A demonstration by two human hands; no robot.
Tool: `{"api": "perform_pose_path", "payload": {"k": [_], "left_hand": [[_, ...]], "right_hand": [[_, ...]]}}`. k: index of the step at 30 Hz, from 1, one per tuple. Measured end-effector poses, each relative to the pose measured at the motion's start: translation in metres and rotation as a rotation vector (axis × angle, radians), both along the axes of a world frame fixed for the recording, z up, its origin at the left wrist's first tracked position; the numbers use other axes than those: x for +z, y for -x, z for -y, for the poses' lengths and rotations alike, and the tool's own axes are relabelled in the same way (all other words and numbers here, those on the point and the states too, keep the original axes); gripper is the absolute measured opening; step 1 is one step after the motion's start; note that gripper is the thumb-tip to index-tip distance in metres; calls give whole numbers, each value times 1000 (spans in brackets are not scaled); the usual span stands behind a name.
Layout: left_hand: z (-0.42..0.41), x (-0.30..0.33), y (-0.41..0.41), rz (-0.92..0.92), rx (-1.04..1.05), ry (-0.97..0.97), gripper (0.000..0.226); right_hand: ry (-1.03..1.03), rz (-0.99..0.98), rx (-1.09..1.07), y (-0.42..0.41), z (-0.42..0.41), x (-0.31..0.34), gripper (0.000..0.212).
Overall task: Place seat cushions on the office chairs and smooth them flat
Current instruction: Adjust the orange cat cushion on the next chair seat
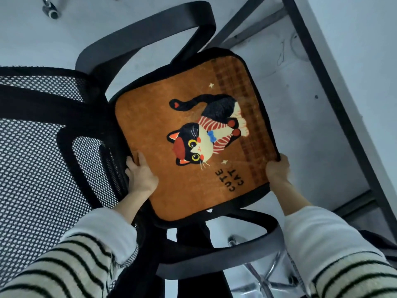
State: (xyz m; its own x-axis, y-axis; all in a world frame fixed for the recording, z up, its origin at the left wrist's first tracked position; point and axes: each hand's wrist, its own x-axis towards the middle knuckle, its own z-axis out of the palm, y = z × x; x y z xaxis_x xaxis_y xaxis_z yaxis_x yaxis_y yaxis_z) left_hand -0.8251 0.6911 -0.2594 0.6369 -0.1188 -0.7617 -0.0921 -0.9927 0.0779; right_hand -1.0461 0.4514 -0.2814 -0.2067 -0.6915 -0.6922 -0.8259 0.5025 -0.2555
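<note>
Black mesh and plastic made up the office chair [64, 160], and on its seat lay the orange plush seat cushion [193, 134] printed with a cat, reaching nearly to the armrests [225, 257]. It looked light, soft and floppy, likely to rumple, so the bound edges seemed the best places to grip. The left hand [140, 177] rested on the back corner, fingers [141, 158] fairly straight; the right hand [278, 168] pinched the front corner.

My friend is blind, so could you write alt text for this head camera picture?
Two hands, left and right, hold an orange square plush cushion printed with a black cat on the seat of a black mesh-backed office chair. Striped sleeves show below, and a pale floor beyond.
</note>
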Motion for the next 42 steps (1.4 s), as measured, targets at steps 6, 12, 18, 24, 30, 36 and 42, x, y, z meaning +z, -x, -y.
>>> {"api": "perform_pose_path", "payload": {"k": [6, 12, 18, 24, 30, 36, 42], "left_hand": [[-9, -2, 2, 39, -22, 38, 71], [-10, 2, 4, 62, -49, 29, 68], [-6, 4, 5, 75, -54, 0, 66], [-12, 1, 4, 52, -101, -4, 71], [-21, -3, 23, 62, -453, -36, 110], [-23, -11, 58, -60, -560, -107, 134], [-19, -19, 65, -132, -589, -208, 145]], "right_hand": [[-25, 40, -348, 9, -5, -6, 42], [-68, 8, -283, 13, -2, -4, 43], [-92, -32, -209, 16, -3, -2, 39], [-24, -200, 32, 9, -8, 7, 41], [131, -214, 652, -5, -37, 18, 67], [-43, -179, 859, 15, -51, 7, 85], [-177, -141, 882, 15, -43, 3, 124]]}}
